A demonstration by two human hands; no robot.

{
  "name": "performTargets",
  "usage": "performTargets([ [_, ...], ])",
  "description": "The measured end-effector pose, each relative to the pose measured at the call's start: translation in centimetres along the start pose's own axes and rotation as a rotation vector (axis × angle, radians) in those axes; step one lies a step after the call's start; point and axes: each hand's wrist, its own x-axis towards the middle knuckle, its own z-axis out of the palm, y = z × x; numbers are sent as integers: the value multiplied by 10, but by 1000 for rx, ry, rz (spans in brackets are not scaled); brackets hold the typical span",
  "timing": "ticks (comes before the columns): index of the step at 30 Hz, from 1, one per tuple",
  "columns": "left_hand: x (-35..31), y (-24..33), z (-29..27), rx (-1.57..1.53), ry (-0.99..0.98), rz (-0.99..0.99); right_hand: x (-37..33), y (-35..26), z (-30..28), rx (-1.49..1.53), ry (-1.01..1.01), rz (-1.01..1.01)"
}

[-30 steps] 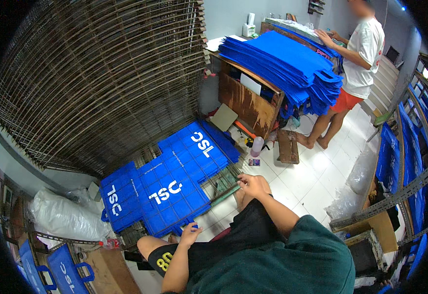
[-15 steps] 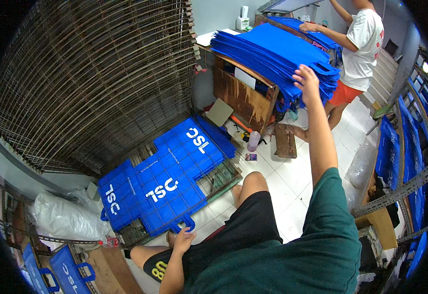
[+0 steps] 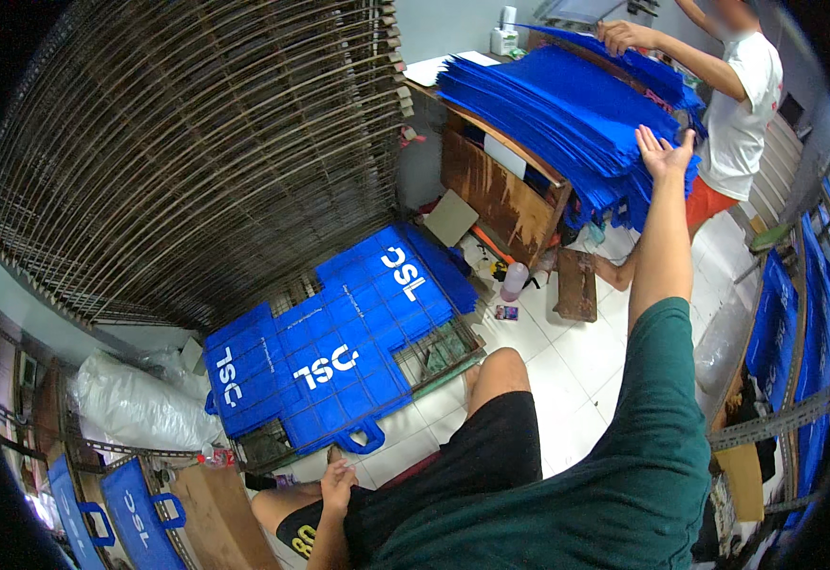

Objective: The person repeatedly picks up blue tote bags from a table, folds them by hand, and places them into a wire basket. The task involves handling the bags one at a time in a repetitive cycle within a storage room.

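My right hand (image 3: 664,157) reaches far out, open and palm up with fingers spread, close to the front corner of a tall stack of blue fabric bags (image 3: 567,95). It holds nothing. Low in front of my body, my left hand (image 3: 338,484) hangs by my knee with its fingers loosely bent and apart, also holding nothing. Just beyond it is the looped handle (image 3: 362,437) of a blue bag. Several printed blue bags (image 3: 339,347) lie flat on a low rack under a wire grid (image 3: 439,353).
Many wire racks (image 3: 206,142) tilt up at the left. A co-worker (image 3: 743,90) stands beyond the stack, a hand at a raised blue sheet. Wrapped plastic (image 3: 140,404), a wooden block (image 3: 576,285) and a bottle (image 3: 514,282) lie around. Blue bags hang at right (image 3: 774,318).
My right hand has turned palm up and spread its fingers beside the stack. My left hand has moved slightly away from the bag handle. The co-worker's hand has risen with a blue sheet.
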Motion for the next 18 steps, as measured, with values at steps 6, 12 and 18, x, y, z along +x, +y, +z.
performTargets([
  [6, 5, -9, -3, -48, 40, -45, 50, 7, -4, 42, 38, 269],
  [12, 36, -18, 8, 190, -54, 90, 220, -51, -82, -472, 138, 0],
  [18, 61, 165, 91, 153, -202, 204, 52, 72, 9, -874, -317, -367],
])
